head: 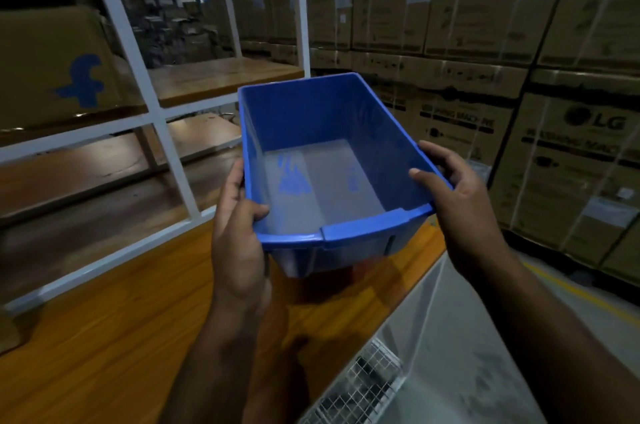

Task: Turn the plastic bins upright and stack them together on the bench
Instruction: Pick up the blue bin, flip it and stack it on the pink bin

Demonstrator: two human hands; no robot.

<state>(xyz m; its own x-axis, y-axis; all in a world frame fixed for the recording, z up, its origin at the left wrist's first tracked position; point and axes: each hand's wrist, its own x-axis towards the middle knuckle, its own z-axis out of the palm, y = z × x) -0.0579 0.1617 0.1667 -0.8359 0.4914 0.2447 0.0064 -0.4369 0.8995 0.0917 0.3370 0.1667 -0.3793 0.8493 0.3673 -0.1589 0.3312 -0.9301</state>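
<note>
We hold the blue bin (332, 160) upright above the table (114, 319), clear of its surface. The left hand (239, 240) clamps its grip on the near-left rim, thumb inside; the right hand (457, 201) clamps on the right rim. We keep the rim level, lower the bin squarely onto the table, and release both sides together. No second bin is in view, possibly outside the dim frame, so we set this one down as a base.

One blue plastic bin (329, 160), upright, open side up, empty, dusty grey floor; held above the orange wooden bench (104, 337), near its edge.
</note>
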